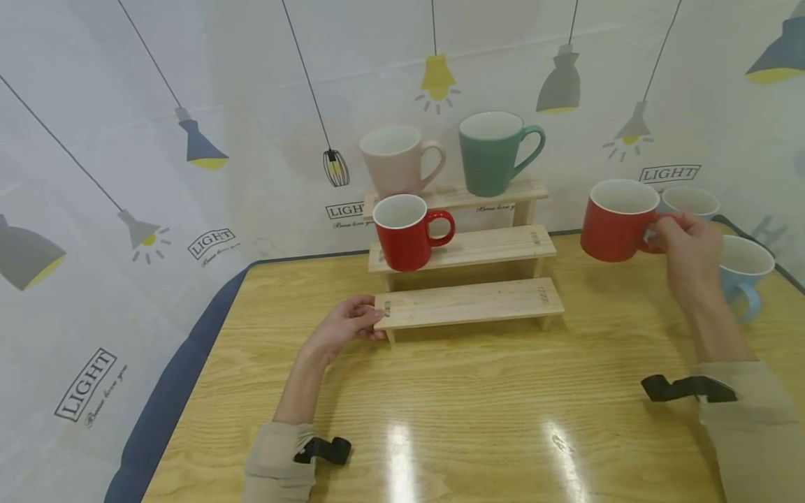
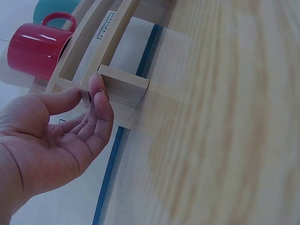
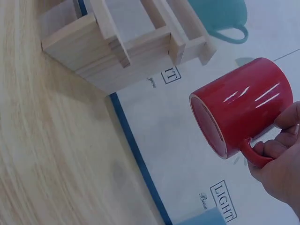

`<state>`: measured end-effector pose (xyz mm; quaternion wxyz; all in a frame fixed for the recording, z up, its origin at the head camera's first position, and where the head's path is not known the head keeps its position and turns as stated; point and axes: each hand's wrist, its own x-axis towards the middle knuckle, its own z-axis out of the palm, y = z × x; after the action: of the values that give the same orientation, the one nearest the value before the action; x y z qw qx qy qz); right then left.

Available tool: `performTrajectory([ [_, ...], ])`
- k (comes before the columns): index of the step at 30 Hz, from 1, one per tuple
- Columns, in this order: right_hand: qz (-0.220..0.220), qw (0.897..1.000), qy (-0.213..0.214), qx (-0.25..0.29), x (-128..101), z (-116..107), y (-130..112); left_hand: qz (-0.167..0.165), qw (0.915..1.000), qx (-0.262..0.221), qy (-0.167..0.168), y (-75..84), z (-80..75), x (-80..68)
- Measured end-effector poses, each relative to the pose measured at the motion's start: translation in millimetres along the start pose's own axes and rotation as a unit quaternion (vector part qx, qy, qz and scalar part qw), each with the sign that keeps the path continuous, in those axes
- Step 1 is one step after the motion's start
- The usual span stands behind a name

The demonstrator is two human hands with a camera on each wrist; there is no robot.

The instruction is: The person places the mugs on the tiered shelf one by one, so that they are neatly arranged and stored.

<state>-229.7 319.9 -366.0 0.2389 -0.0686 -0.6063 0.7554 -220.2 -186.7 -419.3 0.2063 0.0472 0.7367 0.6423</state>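
My right hand grips a red mug by its handle and holds it up in the air, right of a three-step wooden rack. In the right wrist view the mug is tilted with its base showing. My left hand pinches the left end of the rack's lowest step between thumb and fingers, as the left wrist view of the hand also shows. Another red mug stands at the left of the middle step. On the top step are a pink mug and a green mug.
A light blue mug stands on the wooden table at the right, partly behind my right hand. Another pale mug is behind it. A lamp-printed curtain hangs behind the table.
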Motion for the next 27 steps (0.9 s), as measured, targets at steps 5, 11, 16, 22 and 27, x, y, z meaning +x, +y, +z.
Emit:
performTrajectory([
  [5, -0.020, 0.999, -0.027, 0.011, -8.7, 9.8, -8.1, 0.003, 1.0000, 0.003, -0.003, 0.1, -1.1, -0.2],
  [11, -0.035, 0.997, -0.063, 0.008, -20.9, 25.8, -16.9, 0.009, 0.9999, 0.008, -0.007, -1.2, -3.5, 1.5],
  [16, -0.022, 0.995, -0.098, 0.024, -28.5, 37.1, -16.9, 0.005, 1.0000, 0.006, -0.003, -0.5, -2.7, 0.6],
  [22, -0.017, 0.993, -0.121, 0.006, -31.5, 46.1, -9.5, 0.001, 1.0000, 0.001, 0.001, -0.5, -1.6, 0.0],
  [27, -0.016, 0.991, -0.130, 0.014, -32.2, 53.4, -4.5, 0.002, 1.0000, 0.002, 0.001, -0.4, -1.2, -0.4],
])
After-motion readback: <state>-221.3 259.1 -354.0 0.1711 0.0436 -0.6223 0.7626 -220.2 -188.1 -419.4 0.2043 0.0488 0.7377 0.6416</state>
